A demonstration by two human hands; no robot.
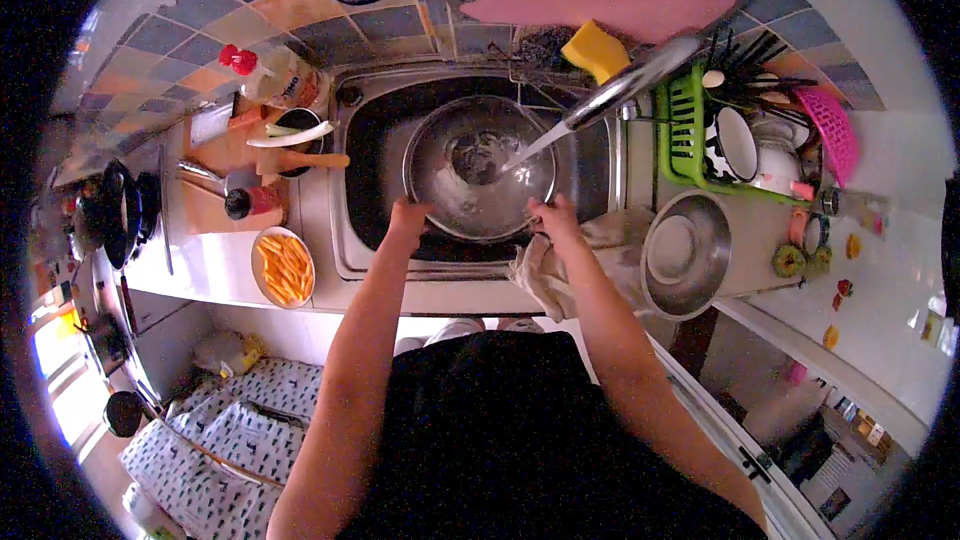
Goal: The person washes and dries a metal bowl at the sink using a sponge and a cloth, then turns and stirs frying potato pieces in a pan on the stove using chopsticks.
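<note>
A round metal bowl (440, 185) sits in the sink (340, 190), tilted or level I cannot tell. From the chrome faucet (630, 85) a stream of water (536, 145) runs down into it, and the water inside looks stirred up. My left hand (407, 221) is closed on the bowl's near left rim. At the near right rim my right hand (555, 215) grips the same bowl, its fingers partly hidden. Below my right hand and forearm, a pale cloth (540, 280) lies over the counter's front edge.
A second metal bowl (708, 260) stands right of the cloth. Further right is a green dish rack (683, 130) with dishes. Left of the sink are a bowl of orange strips (285, 270), a cutting board (205, 212) and a red-capped bottle (285, 80). A yellow sponge (597, 50) rests behind the sink.
</note>
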